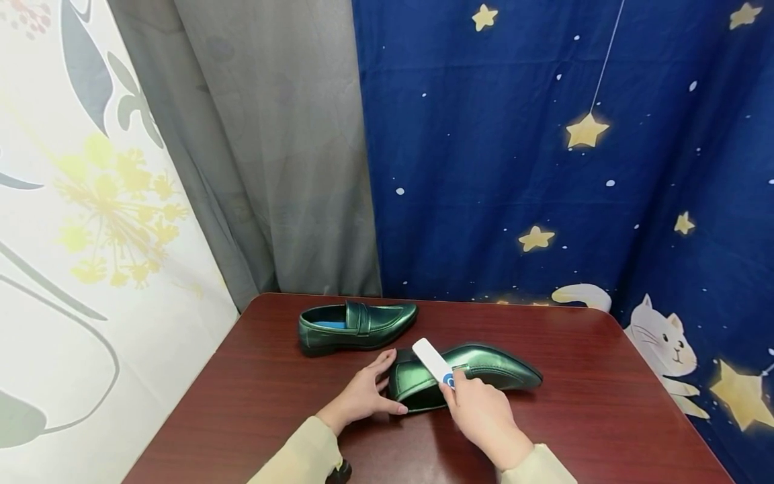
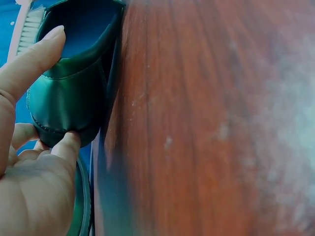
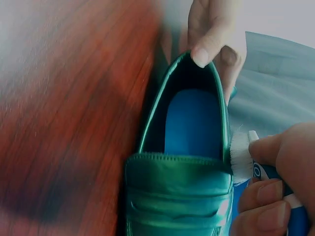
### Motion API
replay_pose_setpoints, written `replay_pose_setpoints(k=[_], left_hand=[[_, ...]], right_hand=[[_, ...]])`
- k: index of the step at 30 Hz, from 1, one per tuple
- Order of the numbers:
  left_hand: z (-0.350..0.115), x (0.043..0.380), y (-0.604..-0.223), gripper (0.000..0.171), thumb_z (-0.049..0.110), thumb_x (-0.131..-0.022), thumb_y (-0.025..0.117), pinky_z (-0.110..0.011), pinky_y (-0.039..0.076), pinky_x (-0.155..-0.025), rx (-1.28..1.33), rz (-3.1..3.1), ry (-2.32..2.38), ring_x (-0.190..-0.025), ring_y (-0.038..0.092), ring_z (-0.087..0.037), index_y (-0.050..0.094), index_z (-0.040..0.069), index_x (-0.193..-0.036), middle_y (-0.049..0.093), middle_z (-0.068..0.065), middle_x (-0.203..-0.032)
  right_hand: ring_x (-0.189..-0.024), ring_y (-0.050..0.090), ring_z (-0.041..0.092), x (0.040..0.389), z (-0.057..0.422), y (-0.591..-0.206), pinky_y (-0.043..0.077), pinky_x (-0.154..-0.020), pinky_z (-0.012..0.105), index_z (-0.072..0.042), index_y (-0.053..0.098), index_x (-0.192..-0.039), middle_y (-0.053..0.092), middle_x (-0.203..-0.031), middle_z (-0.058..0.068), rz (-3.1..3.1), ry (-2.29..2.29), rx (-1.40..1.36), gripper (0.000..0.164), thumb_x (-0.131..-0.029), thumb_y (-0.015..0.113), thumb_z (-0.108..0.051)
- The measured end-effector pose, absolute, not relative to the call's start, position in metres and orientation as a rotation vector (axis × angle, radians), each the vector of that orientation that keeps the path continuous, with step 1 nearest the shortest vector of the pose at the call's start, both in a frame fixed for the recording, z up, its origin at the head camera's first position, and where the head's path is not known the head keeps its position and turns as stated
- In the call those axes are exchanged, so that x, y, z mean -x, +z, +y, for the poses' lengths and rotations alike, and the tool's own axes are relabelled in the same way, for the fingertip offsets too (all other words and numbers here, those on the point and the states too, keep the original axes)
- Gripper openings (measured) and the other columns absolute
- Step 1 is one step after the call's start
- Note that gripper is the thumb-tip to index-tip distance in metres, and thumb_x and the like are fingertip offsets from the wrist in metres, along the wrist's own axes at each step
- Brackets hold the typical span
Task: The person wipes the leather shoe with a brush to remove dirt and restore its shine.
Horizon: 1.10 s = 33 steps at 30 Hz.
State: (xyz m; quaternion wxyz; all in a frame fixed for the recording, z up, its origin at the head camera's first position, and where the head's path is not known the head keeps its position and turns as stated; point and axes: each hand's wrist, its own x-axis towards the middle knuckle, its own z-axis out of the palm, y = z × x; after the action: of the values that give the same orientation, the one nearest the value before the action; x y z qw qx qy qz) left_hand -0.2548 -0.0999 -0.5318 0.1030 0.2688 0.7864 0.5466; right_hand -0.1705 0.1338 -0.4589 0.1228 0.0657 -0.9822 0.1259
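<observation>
A shiny green loafer (image 1: 498,366) lies tipped on its side, its opening turned toward me. My left hand (image 1: 363,395) holds it by the heel; in the left wrist view the thumb is over the heel's rim and fingers (image 2: 68,145) are at the heel's base. My right hand (image 1: 484,413) grips a brush (image 1: 431,357) with a white back and a blue-and-white handle. Its white bristles (image 3: 241,156) are against the shoe's side near the opening, in the right wrist view. A blue insole (image 3: 194,123) shows inside.
A second green loafer (image 1: 387,323) stands upright behind, toward the back left of the reddish-brown table (image 1: 242,403), toe pointing right. Grey and blue star-patterned curtains (image 1: 459,154) hang behind the table's back edge.
</observation>
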Motion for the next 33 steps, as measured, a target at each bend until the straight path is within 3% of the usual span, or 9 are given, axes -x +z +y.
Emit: replay_pose_setpoints(k=[14,24,33], left_hand=[[-0.099,0.253,-0.53,0.107,0.026,-0.059,0.087,-0.031,0.038,-0.094,-0.789,2.339,1.615,-0.131,0.026,-0.013,0.024,0.008,-0.144,0.015,-0.006,-0.15],[-0.099,0.253,-0.53,0.095,0.026,-0.059,0.087,-0.034,0.039,-0.093,-0.827,2.355,1.619,-0.13,0.03,-0.017,0.036,0.023,-0.139,0.022,0.002,-0.148],[-0.099,0.252,-0.53,0.087,0.026,-0.059,0.087,-0.035,0.039,-0.093,-0.804,2.364,1.609,-0.129,0.03,-0.017,0.043,0.021,-0.135,0.021,0.001,-0.149]], right_hand=[[-0.042,0.046,0.017,0.166,0.112,-0.464,0.031,-0.036,0.035,-0.009,0.056,-0.094,0.048,-0.054,0.002,-2.902,0.354,-0.259,0.034,-0.089,0.053,-0.043],[-0.038,0.039,0.016,0.163,0.1,-0.468,0.028,-0.034,0.033,-0.011,0.053,-0.09,0.041,-0.05,0.001,-2.912,0.342,-0.305,0.033,-0.09,0.051,-0.044],[-0.038,0.04,0.016,0.162,0.097,-0.471,0.028,-0.033,0.033,-0.011,0.055,-0.093,0.043,-0.05,0.001,-2.903,0.309,-0.315,0.034,-0.089,0.052,-0.045]])
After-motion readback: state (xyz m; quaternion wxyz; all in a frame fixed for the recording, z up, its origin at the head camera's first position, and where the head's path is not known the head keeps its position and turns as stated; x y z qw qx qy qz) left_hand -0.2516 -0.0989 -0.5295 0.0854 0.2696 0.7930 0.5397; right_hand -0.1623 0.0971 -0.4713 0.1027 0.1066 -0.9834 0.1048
